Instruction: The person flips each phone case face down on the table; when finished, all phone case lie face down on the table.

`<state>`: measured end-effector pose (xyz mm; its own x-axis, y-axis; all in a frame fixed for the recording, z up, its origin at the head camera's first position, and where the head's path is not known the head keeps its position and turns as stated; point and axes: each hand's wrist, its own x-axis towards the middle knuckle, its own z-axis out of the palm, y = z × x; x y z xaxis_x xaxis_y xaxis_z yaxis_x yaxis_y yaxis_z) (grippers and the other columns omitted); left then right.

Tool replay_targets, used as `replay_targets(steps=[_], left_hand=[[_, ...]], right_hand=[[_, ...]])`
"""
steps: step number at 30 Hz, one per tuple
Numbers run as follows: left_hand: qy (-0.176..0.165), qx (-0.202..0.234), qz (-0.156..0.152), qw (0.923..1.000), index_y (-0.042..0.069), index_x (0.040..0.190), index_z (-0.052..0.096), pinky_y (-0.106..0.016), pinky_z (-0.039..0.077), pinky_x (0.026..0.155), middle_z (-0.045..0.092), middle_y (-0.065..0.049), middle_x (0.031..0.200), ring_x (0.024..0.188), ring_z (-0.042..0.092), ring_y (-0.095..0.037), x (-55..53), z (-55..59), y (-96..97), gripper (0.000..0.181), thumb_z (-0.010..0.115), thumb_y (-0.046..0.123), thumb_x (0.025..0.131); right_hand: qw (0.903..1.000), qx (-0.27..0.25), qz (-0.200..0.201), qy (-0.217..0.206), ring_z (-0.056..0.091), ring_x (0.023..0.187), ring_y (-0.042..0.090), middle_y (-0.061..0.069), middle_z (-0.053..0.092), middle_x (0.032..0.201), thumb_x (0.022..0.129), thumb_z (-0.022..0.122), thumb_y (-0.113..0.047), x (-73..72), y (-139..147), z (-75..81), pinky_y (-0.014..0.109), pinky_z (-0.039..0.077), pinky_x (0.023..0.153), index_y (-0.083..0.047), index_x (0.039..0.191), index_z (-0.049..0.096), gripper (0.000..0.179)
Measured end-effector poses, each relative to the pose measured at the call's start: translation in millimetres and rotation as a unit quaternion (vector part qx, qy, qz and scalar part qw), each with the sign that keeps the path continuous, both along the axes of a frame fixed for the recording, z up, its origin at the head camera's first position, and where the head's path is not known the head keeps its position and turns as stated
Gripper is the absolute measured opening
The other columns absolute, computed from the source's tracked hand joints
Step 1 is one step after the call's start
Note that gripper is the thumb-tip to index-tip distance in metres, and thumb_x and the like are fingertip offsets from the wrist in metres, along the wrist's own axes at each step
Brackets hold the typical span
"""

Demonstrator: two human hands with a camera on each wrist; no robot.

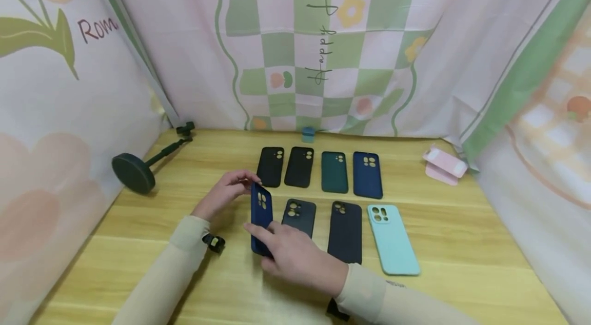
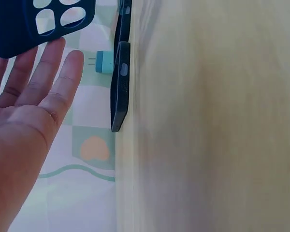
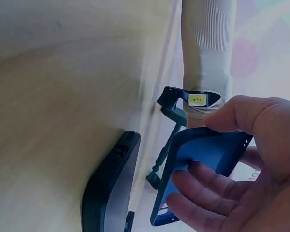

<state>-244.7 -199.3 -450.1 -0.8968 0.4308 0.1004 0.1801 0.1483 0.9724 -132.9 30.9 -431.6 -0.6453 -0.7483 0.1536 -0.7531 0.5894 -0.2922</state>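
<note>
A dark blue phone case (image 1: 261,215) stands raised on its side left of the front row, its camera cutouts toward the top. My right hand (image 1: 302,261) holds it near the lower end. In the right wrist view, the thumb lies on the edge of the case (image 3: 183,140) and the fingers reach its hollow inside. My left hand (image 1: 226,193) is at the upper end. Seen from the left wrist, its fingers (image 2: 50,72) are fairly straight, with tips at the case's edge. Right beside it lies a dark grey case (image 1: 302,212), partly hidden by my right hand.
Behind lie two black cases (image 1: 270,167), a dark green case (image 1: 334,172) and another blue case (image 1: 368,175). A black case (image 1: 345,230) and a mint case (image 1: 394,240) lie front right. A black stand (image 1: 134,174), blue plug (image 1: 308,134) and pink holder (image 1: 445,165) line the edges.
</note>
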Motion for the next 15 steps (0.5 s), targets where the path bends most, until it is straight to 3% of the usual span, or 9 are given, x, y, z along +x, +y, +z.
replay_targets(steps=[8, 15], left_hand=[[0.018, -0.006, -0.017, 0.9997, -0.004, 0.123, 0.058, -0.044, 0.049, 0.092, 0.058, -0.028, 0.123, 0.11, 0.058, -0.032, 0.2, -4.3, 5.3, 0.033, 0.057, -0.003, 0.09], [0.009, -0.026, -0.018, 0.9995, -0.008, 0.126, 0.054, -0.043, 0.048, 0.092, 0.055, -0.025, 0.128, 0.114, 0.053, -0.033, -1.7, -3.8, 5.6, 0.032, 0.057, -0.002, 0.094]], right_hand=[[0.9997, -0.022, -0.005, 0.01, 0.059, 0.11, 0.021, 0.004, 0.059, 0.125, 0.087, 0.075, -0.03, 0.1, 2.3, -0.1, 0.036, 0.054, 0.078, -0.021, 0.144, 0.045, 0.065], [0.9987, -0.031, -0.029, 0.028, 0.058, 0.108, 0.017, 0.001, 0.059, 0.127, 0.084, 0.076, -0.047, -2.1, 0.4, 1.0, 0.035, 0.054, 0.078, -0.02, 0.132, 0.053, 0.06]])
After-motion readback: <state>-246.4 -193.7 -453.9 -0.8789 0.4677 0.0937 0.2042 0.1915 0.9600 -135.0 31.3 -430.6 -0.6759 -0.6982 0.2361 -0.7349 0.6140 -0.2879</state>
